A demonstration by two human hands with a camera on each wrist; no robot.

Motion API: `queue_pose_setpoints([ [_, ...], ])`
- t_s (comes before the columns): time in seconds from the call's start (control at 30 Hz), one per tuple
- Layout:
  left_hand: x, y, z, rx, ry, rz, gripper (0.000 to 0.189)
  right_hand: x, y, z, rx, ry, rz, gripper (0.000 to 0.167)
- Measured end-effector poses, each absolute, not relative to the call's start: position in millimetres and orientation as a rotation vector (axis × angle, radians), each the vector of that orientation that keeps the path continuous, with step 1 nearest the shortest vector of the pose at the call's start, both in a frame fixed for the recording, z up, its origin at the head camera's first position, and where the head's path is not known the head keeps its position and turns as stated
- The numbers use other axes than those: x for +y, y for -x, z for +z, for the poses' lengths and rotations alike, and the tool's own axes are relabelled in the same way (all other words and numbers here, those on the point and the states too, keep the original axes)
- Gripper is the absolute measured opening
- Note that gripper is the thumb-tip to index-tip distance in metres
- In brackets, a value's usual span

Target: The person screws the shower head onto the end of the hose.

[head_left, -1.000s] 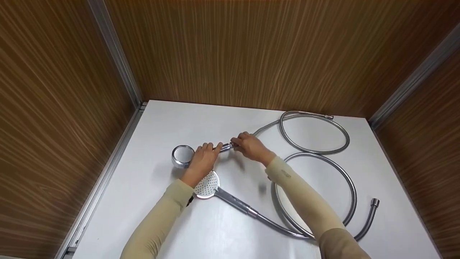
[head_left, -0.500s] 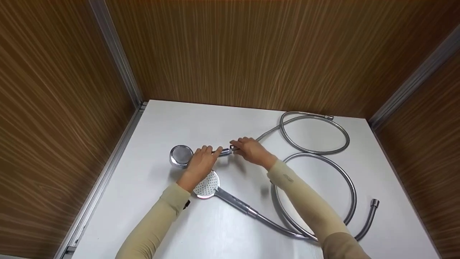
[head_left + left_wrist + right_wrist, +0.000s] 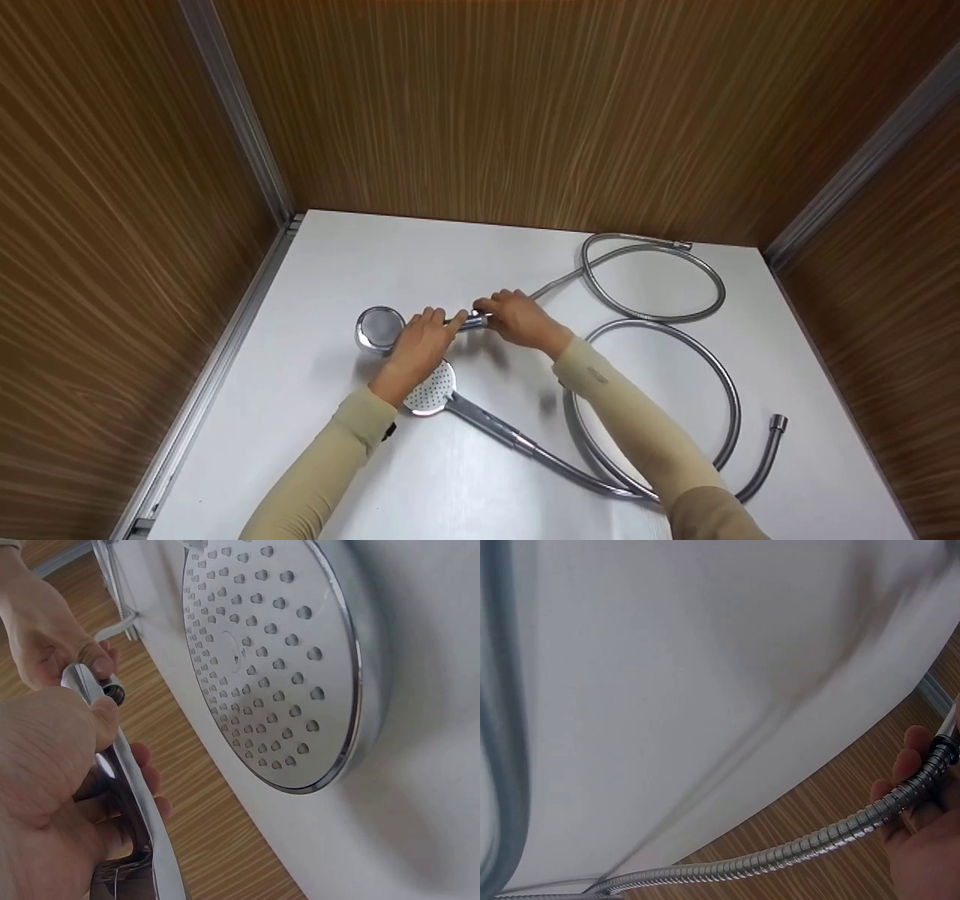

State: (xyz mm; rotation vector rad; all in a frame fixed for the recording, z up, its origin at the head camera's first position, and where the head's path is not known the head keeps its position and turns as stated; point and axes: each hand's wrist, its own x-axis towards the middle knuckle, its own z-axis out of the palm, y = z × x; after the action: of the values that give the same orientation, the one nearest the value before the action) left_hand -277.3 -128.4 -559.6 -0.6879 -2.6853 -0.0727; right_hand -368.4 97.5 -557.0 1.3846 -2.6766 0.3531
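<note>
My left hand (image 3: 421,341) grips the handle (image 3: 124,757) of a chrome handheld shower head (image 3: 380,330), lifted above the white table. My right hand (image 3: 519,319) holds the end of a ribbed metal shower hose (image 3: 810,847) between thumb and fingers, close to the handle's end. In the left wrist view the hose's end fitting (image 3: 114,692) shows a dark round opening and sits beside the handle's tip. Under my left wrist lies a second shower head (image 3: 431,390) with a white nozzle face, its handle joined to another hose (image 3: 574,471).
The held hose loops (image 3: 724,289) at the back right of the white table (image 3: 352,255), its far fitting (image 3: 682,245) near the back panel. The second hose coils under my right forearm; its free end (image 3: 778,424) points up at the right. Wood-grain panels (image 3: 465,112) enclose the table.
My right hand has moved slightly down in the head view, bringing the hose end against or beside the handle's tip. The left hand keeps its grip and has barely moved.
</note>
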Motion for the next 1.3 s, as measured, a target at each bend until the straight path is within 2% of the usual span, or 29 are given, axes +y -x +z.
queue_pose_setpoints([
  [0.53, -128, 278, -558, -2.699, 0.701, -0.087, 0.054, 111, 366, -562, -2.588, -1.346, 0.462, 0.026],
  [1.1, -133, 278, -554, -2.714, 0.644, -0.081, 0.053, 113, 365, -559, -2.562, -1.35, 0.521, 0.03],
  [1.3, -136, 279, -554, -2.7, 0.621, -0.085, 0.046, 112, 365, -557, -2.554, -1.321, 0.587, 0.031],
])
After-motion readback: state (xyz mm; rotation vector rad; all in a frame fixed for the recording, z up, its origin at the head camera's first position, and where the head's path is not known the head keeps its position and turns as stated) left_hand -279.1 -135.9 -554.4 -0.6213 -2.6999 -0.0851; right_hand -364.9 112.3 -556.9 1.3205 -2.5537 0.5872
